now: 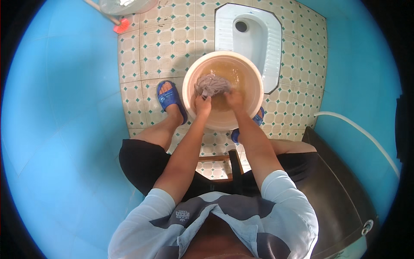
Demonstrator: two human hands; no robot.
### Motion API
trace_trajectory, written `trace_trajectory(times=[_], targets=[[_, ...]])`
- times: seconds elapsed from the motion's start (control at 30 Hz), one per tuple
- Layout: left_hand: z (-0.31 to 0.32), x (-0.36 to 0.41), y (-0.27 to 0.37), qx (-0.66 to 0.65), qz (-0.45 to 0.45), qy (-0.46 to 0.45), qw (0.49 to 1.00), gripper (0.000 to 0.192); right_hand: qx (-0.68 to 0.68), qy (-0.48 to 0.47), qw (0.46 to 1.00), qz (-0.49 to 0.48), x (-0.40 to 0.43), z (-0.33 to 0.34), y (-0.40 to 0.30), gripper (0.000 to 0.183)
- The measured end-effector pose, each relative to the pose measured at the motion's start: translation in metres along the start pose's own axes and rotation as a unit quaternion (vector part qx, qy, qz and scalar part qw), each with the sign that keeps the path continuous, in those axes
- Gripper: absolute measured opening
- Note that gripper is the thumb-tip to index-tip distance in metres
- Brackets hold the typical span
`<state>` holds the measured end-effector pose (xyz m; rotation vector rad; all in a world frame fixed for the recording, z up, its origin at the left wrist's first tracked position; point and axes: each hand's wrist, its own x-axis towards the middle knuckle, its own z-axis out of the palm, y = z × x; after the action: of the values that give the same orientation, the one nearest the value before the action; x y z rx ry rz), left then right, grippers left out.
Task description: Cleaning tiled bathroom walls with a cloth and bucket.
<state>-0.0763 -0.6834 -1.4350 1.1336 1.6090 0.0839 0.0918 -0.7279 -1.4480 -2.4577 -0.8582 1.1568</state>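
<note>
A large pale plastic basin [186,87] holds yellowish-brown water [239,69]. Bunched grey wet cloth [212,84] lies in its left half, partly above the water. My left hand [203,105] pinches the cloth's near edge between thumb and fingers, just inside the basin wall. At the cloth's right end is my right hand [235,99], its fingers curled on the fabric; this hand is somewhat blurred and its fingertips are partly hidden. A small pale tag-like piece [204,93] shows on the cloth beside my left thumb.
Beyond the basin, a white squat toilet [273,48] is set in the patterned tile floor [168,48]. A red-headed brush [121,26] and a clear tub [129,7] stand at the far left. A white hose [359,128] runs along the right wall, near a dark panel [333,194].
</note>
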Motion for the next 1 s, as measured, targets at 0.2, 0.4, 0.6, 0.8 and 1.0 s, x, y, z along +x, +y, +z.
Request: trace_trajectory(times=[0.2,0.4,0.6,0.8,1.0], targets=[[-0.009,-0.038,0.052,-0.242,-0.208,-0.067,0.945,0.072,0.205,-0.003,0.979,-0.015,-0.022,0.007,-0.026,0.026],[-0.017,-0.011,0.014,-0.651,-0.224,-0.231,0.688,0.072,0.353,-0.245,0.9,-0.068,-0.07,-0.005,-0.094,0.024],[0.003,0.043,-0.056,-0.578,-0.085,-0.211,0.783,0.068,0.151,-0.125,0.968,-0.157,-0.111,-0.004,-0.144,0.026],[0.038,0.005,-0.004,-0.459,-0.034,-0.143,0.876,0.059,0.039,0.095,0.994,-0.04,-0.054,-0.021,-0.088,0.027],[0.004,-0.033,0.059,-0.159,0.04,0.077,0.984,0.056,-0.235,-0.037,0.96,-0.145,-0.011,-0.046,-0.008,0.033]])
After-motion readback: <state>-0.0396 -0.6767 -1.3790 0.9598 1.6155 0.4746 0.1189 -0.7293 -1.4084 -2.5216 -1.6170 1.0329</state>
